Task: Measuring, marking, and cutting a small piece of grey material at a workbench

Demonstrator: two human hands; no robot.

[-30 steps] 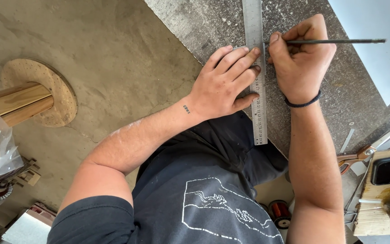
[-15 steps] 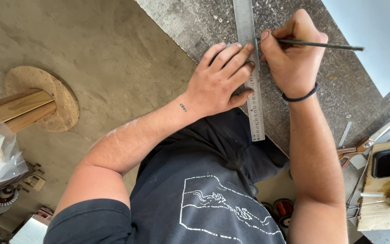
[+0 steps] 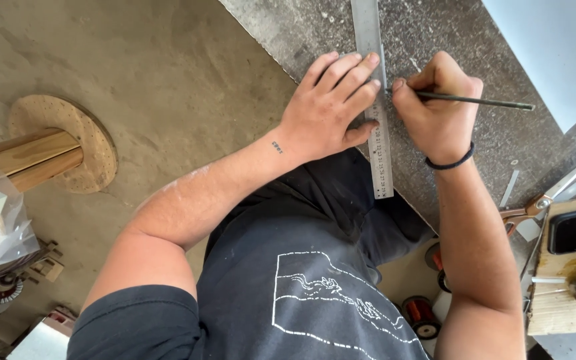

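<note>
Flatly, the steel ruler (image 3: 376, 113), running 12 to 6 o'clock, is pinned by the spread left hand (image 3: 331, 107); the scriber (image 3: 475, 101), pinched in the closed right hand (image 3: 438, 107), points to 9 o'clock, its tip hidden.

Steel ruler (image 3: 376, 100): long, flat, graduated, lying flat on the grey speckled table (image 3: 501, 133), its near end close to the table edge. Thin dark scribing rod (image 3: 478, 101): held nearly level, tip meeting the ruler's right edge.

My left hand (image 3: 331, 110) lies flat on the ruler (image 3: 376, 100), which lies on the tabletop (image 3: 475, 40). My right hand (image 3: 438, 110) is just right of the ruler, holding a pencil (image 3: 478, 101). Scissors (image 3: 555, 193) lie further right.
</note>
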